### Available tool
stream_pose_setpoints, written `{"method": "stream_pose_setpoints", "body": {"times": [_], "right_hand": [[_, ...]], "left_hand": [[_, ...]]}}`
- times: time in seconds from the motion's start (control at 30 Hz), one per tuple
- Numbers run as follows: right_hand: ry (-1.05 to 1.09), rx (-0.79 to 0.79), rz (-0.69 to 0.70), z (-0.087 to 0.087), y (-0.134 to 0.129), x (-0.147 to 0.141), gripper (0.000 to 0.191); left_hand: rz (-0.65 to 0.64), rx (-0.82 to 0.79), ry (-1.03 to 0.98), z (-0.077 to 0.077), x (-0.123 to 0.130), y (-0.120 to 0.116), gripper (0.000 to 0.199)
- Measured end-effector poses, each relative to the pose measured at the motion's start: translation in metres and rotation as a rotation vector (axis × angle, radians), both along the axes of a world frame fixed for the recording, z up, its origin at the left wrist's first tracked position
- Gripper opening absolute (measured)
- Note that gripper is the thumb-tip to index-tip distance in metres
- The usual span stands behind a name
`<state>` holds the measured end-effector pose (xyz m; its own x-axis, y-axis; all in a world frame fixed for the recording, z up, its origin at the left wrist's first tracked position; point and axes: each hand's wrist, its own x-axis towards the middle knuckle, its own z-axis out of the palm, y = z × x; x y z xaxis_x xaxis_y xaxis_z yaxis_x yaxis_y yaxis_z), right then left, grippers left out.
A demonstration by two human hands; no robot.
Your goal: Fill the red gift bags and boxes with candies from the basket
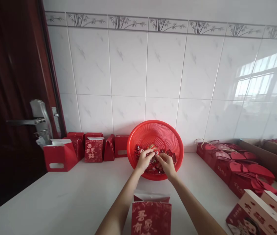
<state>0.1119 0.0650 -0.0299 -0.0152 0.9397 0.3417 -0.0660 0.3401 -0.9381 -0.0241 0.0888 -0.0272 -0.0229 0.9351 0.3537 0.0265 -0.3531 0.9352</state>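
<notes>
Tiled wall [128, 65] behind, bench [79, 195] carries a red basket [154, 129] of wrapped sweets [138, 150], left hand [143, 160] and right hand [166, 164] both pinched narrow on one small sweet [154, 151] above the pile, red gift bag [151, 217] near the bench edge.

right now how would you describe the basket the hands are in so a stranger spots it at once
On the white counter along the tiled wall, right of the dark wooden door, find the round red plastic mesh basket. It sits between small red paper boxes and red gift boxes with cord handles. Only it is open mesh, holding small red packets under the left hand and right hand.
</notes>
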Motion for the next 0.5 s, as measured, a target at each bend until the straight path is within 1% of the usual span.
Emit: {"method": "stream_pose_setpoints", "body": {"times": [0.07, 0.2, 0.23, 0.37, 0.5], "right_hand": [[0.002, -0.004, -0.007, 0.000, -0.001, 0.002, 0.060], [0.002, -0.017, -0.004, -0.002, -0.003, 0.007, 0.056], [0.002, -0.021, 0.002, -0.002, -0.003, 0.008, 0.054], [0.003, -0.049, 0.045, -0.004, -0.005, 0.012, 0.044], [0.015, -0.084, 0.090, -0.001, -0.008, 0.014, 0.037]], "left_hand": [[-0.030, -0.022, -0.004, 0.000, 0.001, -0.001, 0.026], [-0.159, -0.018, 0.001, 0.001, 0.003, -0.005, 0.028], [-0.167, -0.017, 0.007, 0.002, 0.003, -0.006, 0.029], [-0.134, -0.061, 0.030, 0.004, 0.001, -0.008, 0.033], [-0.142, -0.040, 0.039, 0.006, -0.002, -0.007, 0.035]]}}
